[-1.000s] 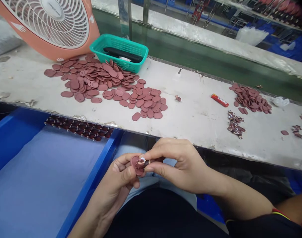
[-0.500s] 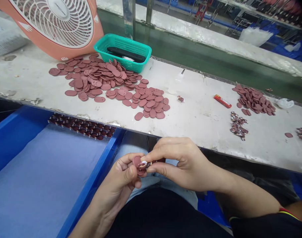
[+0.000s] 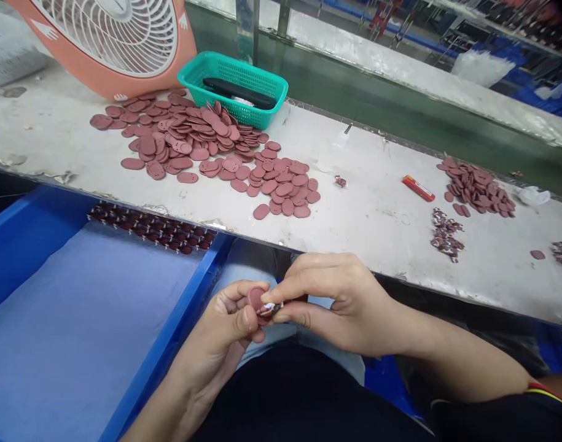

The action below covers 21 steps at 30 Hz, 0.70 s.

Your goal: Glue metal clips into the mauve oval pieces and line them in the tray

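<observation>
Over my lap, my left hand pinches a small reddish-brown oval piece between thumb and fingers. My right hand meets it from the right, with thumb and forefinger closed on a small dark and white part pressed against that oval. A large heap of the same oval pieces lies on the white worktable above my hands.
A blue tray with a row of dark finished pieces sits at my left. An orange fan and a teal basket stand at the back. Farther right lie a red lighter, a smaller oval heap and small dark parts.
Both hands stay together on the oval piece with only slight finger shifts. The view has drifted a little, so the table items sit slightly more to the right.
</observation>
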Available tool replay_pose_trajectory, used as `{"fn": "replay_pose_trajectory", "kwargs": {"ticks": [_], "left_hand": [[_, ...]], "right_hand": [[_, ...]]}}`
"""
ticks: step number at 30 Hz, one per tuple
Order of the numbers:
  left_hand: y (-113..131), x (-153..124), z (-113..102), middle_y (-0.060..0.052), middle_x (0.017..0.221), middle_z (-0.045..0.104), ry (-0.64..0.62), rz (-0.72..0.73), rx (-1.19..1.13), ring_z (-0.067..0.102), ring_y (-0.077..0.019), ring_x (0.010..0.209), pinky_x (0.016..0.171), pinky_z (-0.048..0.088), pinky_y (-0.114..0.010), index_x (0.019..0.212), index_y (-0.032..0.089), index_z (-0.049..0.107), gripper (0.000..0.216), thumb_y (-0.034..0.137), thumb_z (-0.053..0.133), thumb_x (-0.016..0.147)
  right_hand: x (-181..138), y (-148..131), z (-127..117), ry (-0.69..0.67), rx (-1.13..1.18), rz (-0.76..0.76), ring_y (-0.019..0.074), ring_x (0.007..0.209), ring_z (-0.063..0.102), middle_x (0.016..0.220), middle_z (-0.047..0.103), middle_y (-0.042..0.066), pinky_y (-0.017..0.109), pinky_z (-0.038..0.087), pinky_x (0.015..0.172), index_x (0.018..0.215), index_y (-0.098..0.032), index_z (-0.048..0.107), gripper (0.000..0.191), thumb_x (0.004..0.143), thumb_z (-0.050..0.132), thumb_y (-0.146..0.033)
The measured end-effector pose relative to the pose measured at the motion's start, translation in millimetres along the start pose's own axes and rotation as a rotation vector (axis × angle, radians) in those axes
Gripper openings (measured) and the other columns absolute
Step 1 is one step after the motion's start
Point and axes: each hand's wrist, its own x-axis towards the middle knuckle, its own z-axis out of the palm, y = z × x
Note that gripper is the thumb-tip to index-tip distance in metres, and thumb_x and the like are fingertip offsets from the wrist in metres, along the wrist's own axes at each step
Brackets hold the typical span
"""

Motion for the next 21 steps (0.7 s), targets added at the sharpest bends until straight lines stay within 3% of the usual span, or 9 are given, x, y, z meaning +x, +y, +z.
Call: {"fn": "replay_pose_trajectory", "kwargs": {"ticks": [21], "left_hand": [[0.9,7.9,-3.0,0.001,0.07,0.068,0.01,0.004,-0.011,0.059,-0.0059,0.058,0.049,0.05,-0.01,0.079,0.018,0.078,0.037,0.038,0.095,0.053]], "right_hand": [[10.3,7.3,-3.4,-0.064,0.033,0.069,0.0123,0.076,0.067,0.084,0.074,0.004,0.023,0.054,0.073,0.09,-0.016,0.073,0.003,0.087,0.071,-0.014]]}}
